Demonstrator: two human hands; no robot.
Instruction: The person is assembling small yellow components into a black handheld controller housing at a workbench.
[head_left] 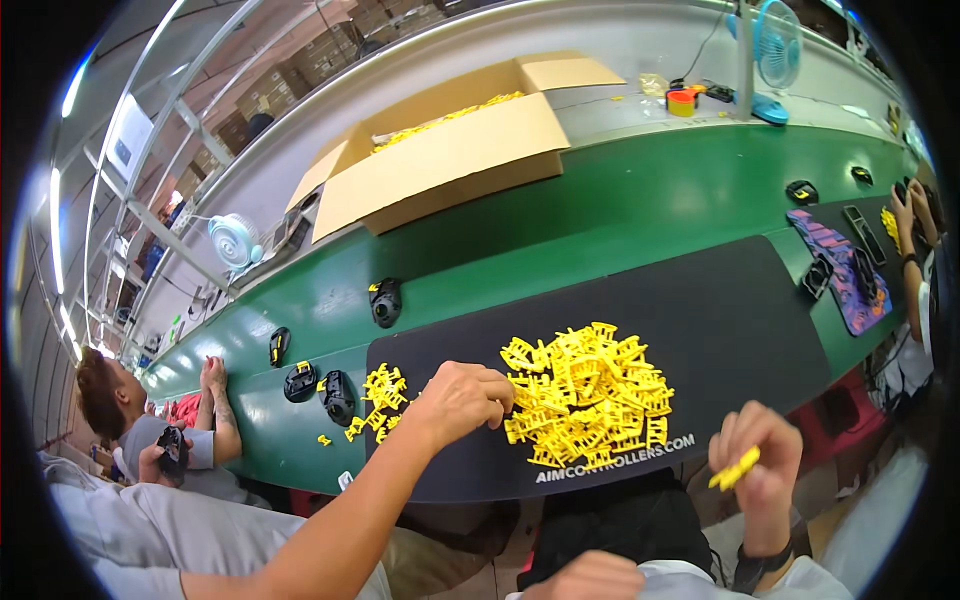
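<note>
My right hand (768,448) is raised past the near right edge of the black mat (720,330), pinching a small yellow plastic clip (737,468) in its fingers. At the bottom edge shows only the back of my left hand (590,577), low over my lap; its fingers are hidden and blurred. A heap of yellow plastic clips (590,395) lies on the mat in front of me. From the left, a co-worker's hand (460,400) reaches over the mat to the heap's left side, its fingers bent.
Loose yellow clips (382,392) lie at the mat's left edge. Black shell parts (337,398) rest on the green bench (460,260). Behind stands an open cardboard box (450,165) holding yellow clips. Co-workers sit left and right; a patterned mat (835,270) lies at right.
</note>
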